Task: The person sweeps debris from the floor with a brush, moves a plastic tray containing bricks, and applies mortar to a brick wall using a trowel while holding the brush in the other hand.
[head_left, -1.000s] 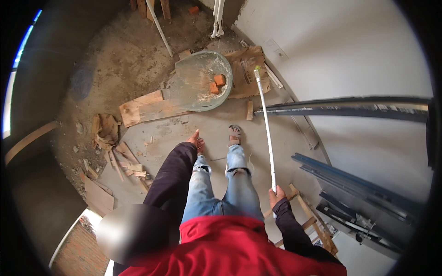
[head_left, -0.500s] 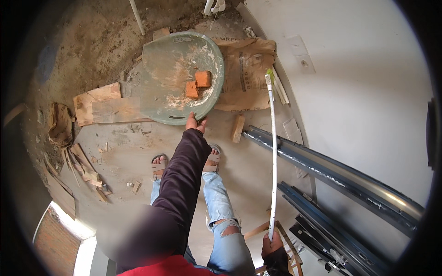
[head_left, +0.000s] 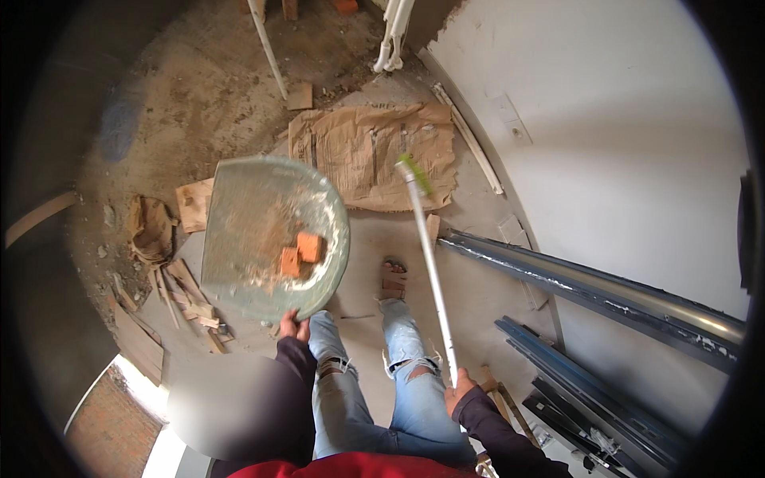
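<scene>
Brown crumpled paper or cloth, like a bag (head_left: 151,229), sits at the far left, its mouth too shadowed to show what it holds, with wood scraps (head_left: 191,299) spread just below it and a flat board (head_left: 194,205) beside it. Next comes the wide green tray (head_left: 253,187), in front of the left knee, its left edge straight and the rest a curved rim; whether it touches the floor I cannot tell. Two orange brick pieces (head_left: 309,247) lie against each other towards its right side, amid brown dust and whitish smears. The left hand (head_left: 295,327) grips the lower rim, fingers closed over the edge. Right of the tray, a strip of pale floor (head_left: 365,259) runs between it and the dark metal beam (head_left: 590,295), with the right foot (head_left: 393,279) planted in it; above, a flattened brown sheet (head_left: 370,155) has ragged edges. A white pole (head_left: 434,283) slants across this strip, its blurred green brush head (head_left: 414,175) over the sheet. The right hand (head_left: 460,392) is wrapped firmly around the pole's lower end. The beam's near end stops just beside a small wood block (head_left: 433,227), and a pale wall (head_left: 606,127) bounds the right.
</scene>
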Demonstrator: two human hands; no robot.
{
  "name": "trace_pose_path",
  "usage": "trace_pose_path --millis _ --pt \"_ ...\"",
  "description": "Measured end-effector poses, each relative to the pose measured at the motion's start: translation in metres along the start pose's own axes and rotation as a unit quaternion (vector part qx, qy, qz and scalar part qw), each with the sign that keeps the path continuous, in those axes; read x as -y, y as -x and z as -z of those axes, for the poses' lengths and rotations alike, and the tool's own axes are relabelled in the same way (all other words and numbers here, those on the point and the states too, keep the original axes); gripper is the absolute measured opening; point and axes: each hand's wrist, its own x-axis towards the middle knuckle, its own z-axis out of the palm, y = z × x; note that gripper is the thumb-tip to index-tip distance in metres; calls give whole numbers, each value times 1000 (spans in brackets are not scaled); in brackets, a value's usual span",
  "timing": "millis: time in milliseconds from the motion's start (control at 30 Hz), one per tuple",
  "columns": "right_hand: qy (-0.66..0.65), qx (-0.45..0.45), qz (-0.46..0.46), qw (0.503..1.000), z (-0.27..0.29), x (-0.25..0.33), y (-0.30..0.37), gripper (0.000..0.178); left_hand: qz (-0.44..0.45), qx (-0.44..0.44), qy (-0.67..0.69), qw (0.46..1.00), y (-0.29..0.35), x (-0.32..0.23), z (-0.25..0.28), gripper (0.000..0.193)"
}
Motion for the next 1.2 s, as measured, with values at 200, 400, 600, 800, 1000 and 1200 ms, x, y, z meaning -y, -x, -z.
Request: trace_pose_path --millis 200,400,600,800,1000,1200 --pt "-20 25 122 992 -16 -2 69 28 -103 -135 93 981 128 -74 76 34" --pt "-80 -156 147 974 10 -42 24 17 -153 -140 179 962 197 -92 117 35" --pt "-83 -248 161 952 68 6 -216 15 -144 -128 208 959 225 -87 87 33" --pt "30 -162 174 971 -9 122 -62 19 -115 -118 199 966 250 -82 81 30" --pt "33 18 251 967 -46 140 33 24 -121 -128 191 966 259 -81 60 30" --pt "-84 -88 237 964 9 57 70 22 -126 -127 204 963 258 -80 61 30"
